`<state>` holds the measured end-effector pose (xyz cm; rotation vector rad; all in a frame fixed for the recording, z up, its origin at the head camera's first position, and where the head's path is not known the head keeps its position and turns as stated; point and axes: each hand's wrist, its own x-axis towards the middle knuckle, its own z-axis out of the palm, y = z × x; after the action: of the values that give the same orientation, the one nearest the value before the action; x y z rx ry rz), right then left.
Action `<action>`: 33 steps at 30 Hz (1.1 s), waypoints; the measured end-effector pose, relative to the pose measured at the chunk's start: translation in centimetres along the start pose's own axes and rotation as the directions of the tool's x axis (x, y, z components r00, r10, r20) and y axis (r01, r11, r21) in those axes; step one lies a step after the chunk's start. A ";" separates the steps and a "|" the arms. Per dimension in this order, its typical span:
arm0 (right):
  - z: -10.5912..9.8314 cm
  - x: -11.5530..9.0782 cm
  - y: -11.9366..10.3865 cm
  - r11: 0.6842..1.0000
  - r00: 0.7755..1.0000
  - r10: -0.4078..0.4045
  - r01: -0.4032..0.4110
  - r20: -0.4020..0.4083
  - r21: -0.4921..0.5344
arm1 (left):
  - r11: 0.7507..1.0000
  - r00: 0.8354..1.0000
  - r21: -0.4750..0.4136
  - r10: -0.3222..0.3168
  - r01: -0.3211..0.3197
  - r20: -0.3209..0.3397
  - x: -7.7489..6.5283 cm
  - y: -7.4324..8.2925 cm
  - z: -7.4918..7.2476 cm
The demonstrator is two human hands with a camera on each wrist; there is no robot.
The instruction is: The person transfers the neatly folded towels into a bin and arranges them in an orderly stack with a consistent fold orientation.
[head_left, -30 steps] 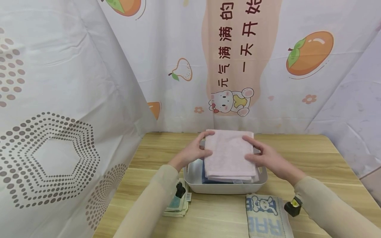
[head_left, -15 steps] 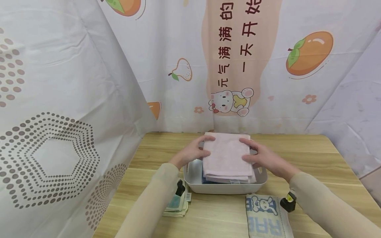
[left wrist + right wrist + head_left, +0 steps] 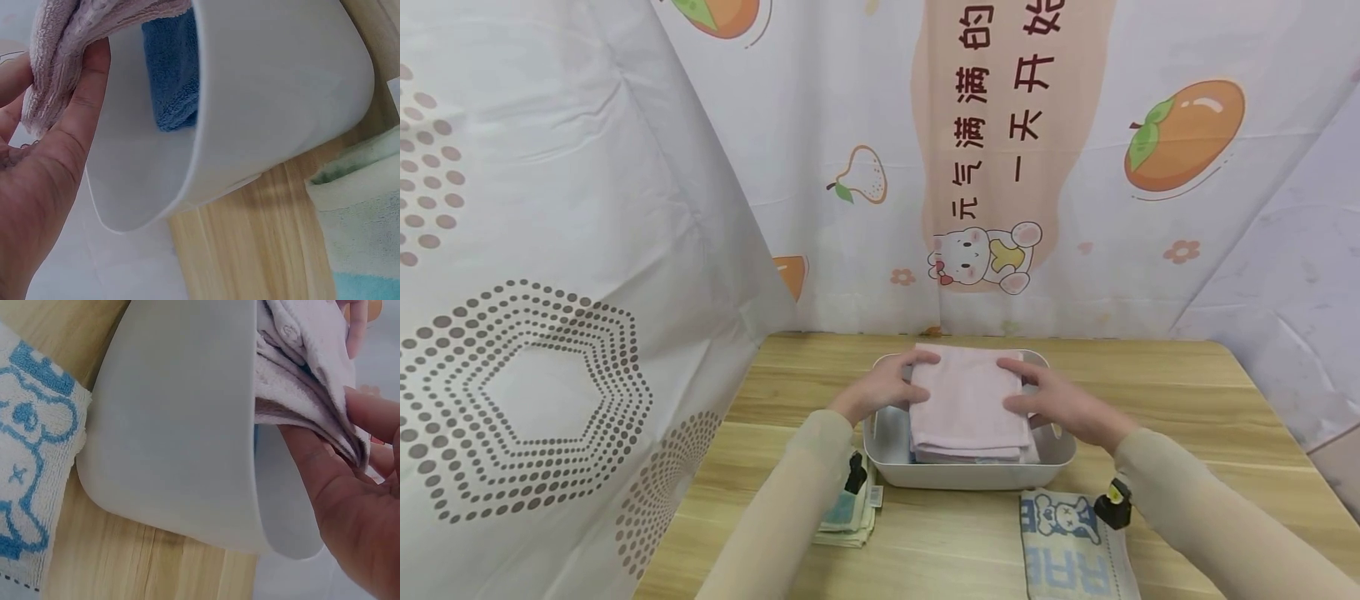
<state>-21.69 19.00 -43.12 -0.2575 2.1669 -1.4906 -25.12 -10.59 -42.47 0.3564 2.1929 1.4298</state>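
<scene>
Left hand (image 3: pixel 883 389) and right hand (image 3: pixel 1063 400) pinched folded pink towel (image 3: pixel 967 400) from opposite edges, fingers (image 3: pixel 922 357) parted by its thickness, likely keeping folds square at white tub (image 3: pixel 976 477).

Pink towel stack (image 3: pixel 970 396) has shifted a bit toward the person's left over the past second, and its far edge sits closer in the head view, exposing more of the white bin's far rim (image 3: pixel 1037 356). Left hand (image 3: pixel 883 387) and right hand (image 3: pixel 1063 404) came along with it, right one moving further left. Blue cloth (image 3: pixel 172 75) underneath now shows less from the head view; right wrist camera (image 3: pixel 1112 507) now overlaps the bear-print towel's (image 3: pixel 1067 542) edge.
</scene>
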 end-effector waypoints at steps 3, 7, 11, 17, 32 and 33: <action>0.2 0.1 0.2 1.000 1.000 0.000 0.000 0.001 -0.004 | 1.000 1.000 -0.015 -0.004 0.004 0.007 0.2 -0.3 0.1; 0.4 0.1 0.3 1.000 1.000 0.003 -0.003 0.003 -0.010 | 1.000 1.000 0.002 -0.009 0.009 0.000 0.4 -0.5 0.3; 0.6 0.1 0.3 1.000 1.000 0.017 -0.017 0.005 -0.012 | 1.000 1.000 0.022 -0.014 0.014 -0.006 0.6 -0.8 0.4; 0.9 0.5 0.7 0.999 0.999 0.043 -0.043 0.009 0.004 | 0.998 0.999 0.054 -0.031 0.032 -0.012 0.6 -1.3 0.7; 1.4 0.9 0.9 0.999 0.999 0.033 -0.033 0.016 -0.025 | 0.989 0.998 0.131 -0.065 0.066 -0.011 0.6 -1.7 1.3; 1.4 1.0 0.9 0.999 0.999 0.035 -0.035 0.013 -0.034 | 0.988 0.998 0.135 -0.069 0.070 -0.012 0.6 -1.7 1.3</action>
<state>-21.73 17.79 -44.66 -0.2395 2.1765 -1.4304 -24.85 -10.02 -44.60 0.3189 2.2914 1.2507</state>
